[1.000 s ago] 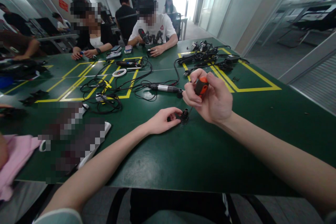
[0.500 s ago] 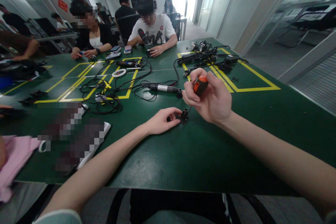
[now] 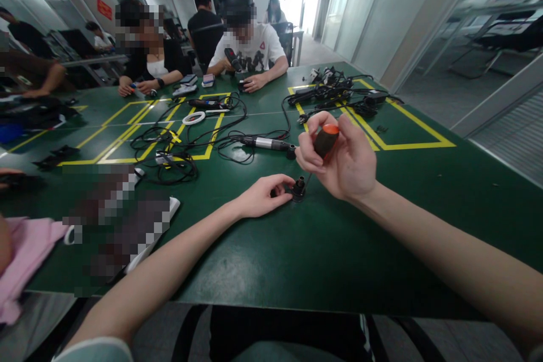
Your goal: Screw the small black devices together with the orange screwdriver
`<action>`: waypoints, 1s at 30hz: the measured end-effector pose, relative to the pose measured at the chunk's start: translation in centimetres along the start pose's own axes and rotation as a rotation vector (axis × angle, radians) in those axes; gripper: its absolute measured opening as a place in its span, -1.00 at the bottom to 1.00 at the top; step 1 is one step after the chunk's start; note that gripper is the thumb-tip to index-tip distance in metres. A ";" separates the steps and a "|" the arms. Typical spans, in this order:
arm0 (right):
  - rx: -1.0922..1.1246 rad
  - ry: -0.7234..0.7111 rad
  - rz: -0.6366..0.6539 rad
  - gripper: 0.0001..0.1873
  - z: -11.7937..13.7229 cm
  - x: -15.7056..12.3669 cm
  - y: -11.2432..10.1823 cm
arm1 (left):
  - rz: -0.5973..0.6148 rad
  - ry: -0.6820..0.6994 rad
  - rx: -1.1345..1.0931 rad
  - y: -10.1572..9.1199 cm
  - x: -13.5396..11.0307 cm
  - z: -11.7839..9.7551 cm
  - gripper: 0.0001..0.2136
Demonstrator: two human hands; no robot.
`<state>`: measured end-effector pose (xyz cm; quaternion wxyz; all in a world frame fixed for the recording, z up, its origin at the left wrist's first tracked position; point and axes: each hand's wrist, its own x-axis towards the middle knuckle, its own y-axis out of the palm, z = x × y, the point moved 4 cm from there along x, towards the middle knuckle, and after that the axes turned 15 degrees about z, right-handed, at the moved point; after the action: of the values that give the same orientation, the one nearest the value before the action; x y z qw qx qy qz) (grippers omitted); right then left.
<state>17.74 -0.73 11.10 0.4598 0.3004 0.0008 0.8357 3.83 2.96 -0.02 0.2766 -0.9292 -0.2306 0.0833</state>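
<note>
- A small black round fitting with a raised neck (image 3: 299,188) is seen resting on the green table top (image 3: 322,249), near the front middle, close to the person's body.
- The fitting is pinched at its left side by the left hand (image 3: 261,197); thumb and forefinger are closed on it, the other fingers curled onto the table. This hand is the nearer of the two: it is touching the part.
- A screwdriver with an orange-and-black stubby handle (image 3: 326,140) is held in the right hand (image 3: 341,161), above and just to the right of the fitting. The fingers are wrapped shut about the handle, the orange cap showing between thumb and forefinger.
- The driver's long axis is tilted: handle up and right, thin shaft running down and left towards the neck of the fitting. Whether the tip is seated in the fitting cannot be told; the shaft is barely visible.
- The fitting thus lies below and slightly left of the right fingers, in line with the shaft.
- Just beyond the hands, a silver-and-black cylindrical tool (image 3: 267,143) is lying on its side, with black cables (image 3: 178,144) tangled over yellow tape lines (image 3: 212,136).
- Further cables (image 3: 335,93) are heaped at the far right.
- Other people are seated at the far edge.
</note>
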 end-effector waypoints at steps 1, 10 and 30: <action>0.006 -0.009 0.001 -0.52 0.0 0.0 0.0 | -0.002 0.006 -0.002 0.0 0.0 0.0 -0.71; -0.055 0.018 0.026 -0.43 0.2 0.2 -0.1 | -0.003 -0.015 0.004 0.0 -0.1 -0.2 -0.72; -0.036 -0.033 0.022 -0.55 0.3 -0.1 -0.2 | -0.011 0.004 0.010 0.1 0.0 0.5 -0.71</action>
<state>18.04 -0.76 11.22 0.4558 0.3056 -0.0254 0.8356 3.73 3.13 -0.44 0.2822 -0.9267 -0.2346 0.0810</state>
